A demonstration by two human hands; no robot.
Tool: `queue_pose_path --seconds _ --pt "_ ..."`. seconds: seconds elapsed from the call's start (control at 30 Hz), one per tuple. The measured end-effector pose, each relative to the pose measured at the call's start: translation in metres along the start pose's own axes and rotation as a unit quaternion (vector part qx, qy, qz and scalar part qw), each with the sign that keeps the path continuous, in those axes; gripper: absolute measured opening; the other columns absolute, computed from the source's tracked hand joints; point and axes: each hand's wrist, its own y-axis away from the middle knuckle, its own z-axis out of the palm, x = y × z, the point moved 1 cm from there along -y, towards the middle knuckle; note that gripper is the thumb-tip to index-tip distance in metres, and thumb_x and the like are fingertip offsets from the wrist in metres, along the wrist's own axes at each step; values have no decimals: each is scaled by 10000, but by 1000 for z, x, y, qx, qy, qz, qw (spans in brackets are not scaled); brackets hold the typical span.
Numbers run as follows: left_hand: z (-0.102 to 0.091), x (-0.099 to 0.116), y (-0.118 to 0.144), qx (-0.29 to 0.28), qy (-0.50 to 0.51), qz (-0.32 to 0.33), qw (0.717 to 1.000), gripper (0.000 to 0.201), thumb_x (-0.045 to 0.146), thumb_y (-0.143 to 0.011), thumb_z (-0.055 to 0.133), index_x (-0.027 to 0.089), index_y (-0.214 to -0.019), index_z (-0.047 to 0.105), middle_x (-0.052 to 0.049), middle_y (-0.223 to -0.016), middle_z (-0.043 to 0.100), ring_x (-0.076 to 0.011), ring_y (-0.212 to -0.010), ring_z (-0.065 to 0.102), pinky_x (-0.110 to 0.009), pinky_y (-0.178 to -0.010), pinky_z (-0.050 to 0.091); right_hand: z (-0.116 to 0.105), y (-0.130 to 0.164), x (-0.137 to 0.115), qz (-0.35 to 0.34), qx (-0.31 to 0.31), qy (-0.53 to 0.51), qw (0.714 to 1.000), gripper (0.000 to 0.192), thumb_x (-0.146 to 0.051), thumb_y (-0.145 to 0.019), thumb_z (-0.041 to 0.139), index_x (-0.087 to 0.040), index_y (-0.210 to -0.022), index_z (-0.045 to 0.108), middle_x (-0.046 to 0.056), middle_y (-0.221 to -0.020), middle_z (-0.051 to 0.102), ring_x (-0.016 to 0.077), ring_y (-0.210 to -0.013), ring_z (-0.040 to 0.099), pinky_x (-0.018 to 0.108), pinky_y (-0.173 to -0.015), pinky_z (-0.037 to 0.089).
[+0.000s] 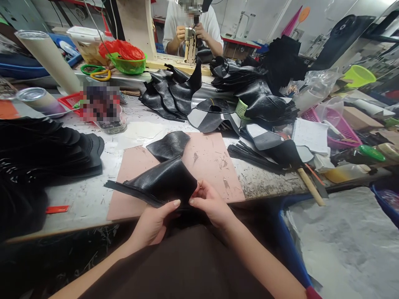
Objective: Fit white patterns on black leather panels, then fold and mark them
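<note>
With my left hand (156,222) and right hand (210,203) both pinching the folded black leather piece (162,185) just above the pink mat's (215,166) near edge, I judge keeping the edges aligned matters most.

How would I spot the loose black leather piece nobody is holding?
Find the pink cutting mat on the grey workbench. The flat black leather piece lies at its far edge, apart from the folded black leather both hands grip.
</note>
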Motion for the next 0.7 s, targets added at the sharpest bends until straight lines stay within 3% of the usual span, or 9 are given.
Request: queue_pose_path --seconds 0.27,0.43,0.6,0.7 --pt "1 -1 2 -14 -28 41 999 458 245 -479 780 99 -897 661 -89 -840 712 -277 -835 641 -397 -788 491 -3 -3 -2 43 -67 -35 996 320 -184 -548 693 -203 -726 428 -61 -642 547 99 -612 506 237 -623 374" --pt "-5 0 0 -21 -114 84 990 449 287 -540 752 113 -940 646 -88 -955 696 -281 -970 604 -411 -903 447 -6 -4 -4 73 -98 -25 992 370 -222 -543 718 -210 -802 454 -47 -698 559 122 -655 535 262 -644 403" --pt "-9 2 -2 16 -288 173 942 346 299 -637 675 163 -953 640 -42 -981 691 -243 -985 601 -344 -883 473 -10 -3 -8 62 -120 -15 991 326 -251 -593 691 -205 -837 481 -34 -737 566 134 -723 549 283 -720 417" --pt "-8 0 -5 35 -358 182 915 286 341 -653 647 166 -879 661 -42 -907 707 -254 -929 624 -346 -842 498 -11 -4 -6 67 -112 -8 991 336 -248 -609 668 -203 -874 466 -37 -720 556 129 -702 550 291 -721 424"
